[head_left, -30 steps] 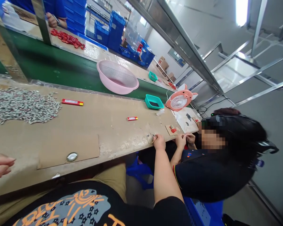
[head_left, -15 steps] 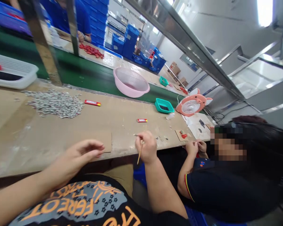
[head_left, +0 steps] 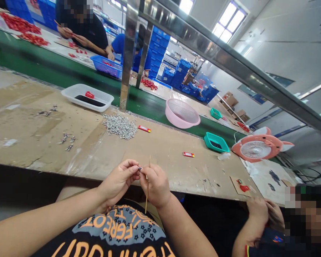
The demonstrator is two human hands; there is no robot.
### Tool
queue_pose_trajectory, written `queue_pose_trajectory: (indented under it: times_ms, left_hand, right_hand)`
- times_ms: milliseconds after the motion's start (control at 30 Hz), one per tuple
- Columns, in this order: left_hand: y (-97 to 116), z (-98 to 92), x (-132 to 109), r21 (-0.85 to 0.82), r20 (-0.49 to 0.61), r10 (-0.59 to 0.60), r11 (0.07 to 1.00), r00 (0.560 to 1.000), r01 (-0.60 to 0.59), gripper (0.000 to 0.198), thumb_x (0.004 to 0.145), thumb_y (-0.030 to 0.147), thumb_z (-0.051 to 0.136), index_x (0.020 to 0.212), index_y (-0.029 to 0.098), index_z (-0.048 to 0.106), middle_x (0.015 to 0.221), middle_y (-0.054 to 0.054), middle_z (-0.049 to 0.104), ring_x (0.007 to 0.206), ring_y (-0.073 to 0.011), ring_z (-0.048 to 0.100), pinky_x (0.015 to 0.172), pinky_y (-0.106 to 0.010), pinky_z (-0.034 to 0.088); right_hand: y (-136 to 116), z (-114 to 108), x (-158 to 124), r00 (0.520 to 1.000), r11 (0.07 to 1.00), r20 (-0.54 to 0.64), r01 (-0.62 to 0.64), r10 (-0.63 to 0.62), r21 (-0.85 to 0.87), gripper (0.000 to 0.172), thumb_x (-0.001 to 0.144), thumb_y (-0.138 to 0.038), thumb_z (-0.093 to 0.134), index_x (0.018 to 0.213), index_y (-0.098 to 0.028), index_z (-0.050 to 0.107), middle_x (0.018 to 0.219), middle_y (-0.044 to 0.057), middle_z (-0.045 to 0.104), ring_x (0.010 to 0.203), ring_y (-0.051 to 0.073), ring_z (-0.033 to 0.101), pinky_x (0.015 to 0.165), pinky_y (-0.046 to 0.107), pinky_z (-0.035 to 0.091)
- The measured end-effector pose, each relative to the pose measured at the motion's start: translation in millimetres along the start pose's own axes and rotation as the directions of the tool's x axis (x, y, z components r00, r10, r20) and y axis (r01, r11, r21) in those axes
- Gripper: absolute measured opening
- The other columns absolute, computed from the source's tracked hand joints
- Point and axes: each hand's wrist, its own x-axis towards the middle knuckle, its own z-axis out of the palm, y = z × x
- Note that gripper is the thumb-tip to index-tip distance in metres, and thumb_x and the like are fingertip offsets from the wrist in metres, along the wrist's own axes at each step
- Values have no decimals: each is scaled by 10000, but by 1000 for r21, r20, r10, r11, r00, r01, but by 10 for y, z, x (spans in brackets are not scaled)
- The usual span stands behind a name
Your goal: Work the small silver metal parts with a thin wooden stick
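Left hand (head_left: 119, 182) and right hand (head_left: 155, 186) together near bench edge, small metal part (head_left: 140, 168) pinched between them, wooden stick (head_left: 147, 196) upright in right hand, bench (head_left: 176, 171) beyond, pile of metal parts (head_left: 120, 126) just far of hands, white tray (head_left: 87, 97) far left, pink basket (head_left: 181, 113) far right

Held piece: the small metal part (head_left: 139, 168) between your left hand (head_left: 118, 182) and right hand (head_left: 154, 185) is partly hidden by your fingers and too small to make out.
Stick: your right hand hides the middle of the thin wooden stick (head_left: 147, 194).
Co-worker: their head (head_left: 307, 221) is blurred and cut off by the corner; their hands (head_left: 259, 210) hide whatever they hold.
Far basket: the contents of the blue basket (head_left: 106, 66) are too small to tell.
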Motion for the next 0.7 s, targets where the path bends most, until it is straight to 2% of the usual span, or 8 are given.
queue_pose_trajectory:
  times_ms: [100, 200, 267, 500, 700]
  left_hand:
    - [32, -92, 1, -57, 20, -42, 997, 999, 43, 123, 762, 130, 683, 844, 156, 595, 763, -2, 629, 659, -84, 598, 632, -182, 509]
    - [46, -176, -1, -83, 46, -67, 994, 997, 71, 92, 809, 141, 634, 878, 164, 577, 773, -10, 625, 674, -87, 607, 627, -182, 510]
    - [55, -213, -7, -88, 48, -77, 993, 996, 81, 81, 826, 147, 615, 891, 166, 570, 777, -14, 623, 679, -86, 608, 629, -181, 510]
    - [93, -251, -54, -91, 50, -93, 991, 994, 97, 63, 823, 164, 623, 861, 149, 576, 775, -15, 610, 668, -85, 596, 631, -184, 513]
    - [105, -298, -103, -130, 46, -103, 986, 994, 108, 106, 820, 146, 621, 913, 174, 581, 797, -10, 612, 716, -107, 606, 679, -220, 520]
  right_hand:
    - [-43, 73, 44, 999, 986, -42, -20, 28, 163, 82, 859, -172, 529, 918, -212, 569, 817, 43, 624, 776, 158, 574, 715, 304, 487]
    - [-41, 138, 67, 998, 953, -30, -42, 53, 302, 122, 843, -165, 556, 958, -204, 559, 835, 27, 625, 758, 136, 567, 717, 288, 487]
    - [-31, 173, 69, 998, 940, -13, -47, 54, 337, 122, 844, -166, 550, 958, -205, 565, 823, 22, 621, 751, 132, 564, 708, 284, 486]
    - [-51, 227, 56, 1000, 979, -22, 4, 0, 206, 123, 844, -150, 531, 941, -212, 575, 803, 40, 602, 751, 154, 560, 685, 304, 492]
    - [-97, 194, 103, 994, 993, 54, 86, -91, 86, 111, 850, -155, 524, 895, -217, 605, 799, 54, 595, 775, 172, 547, 692, 314, 491]
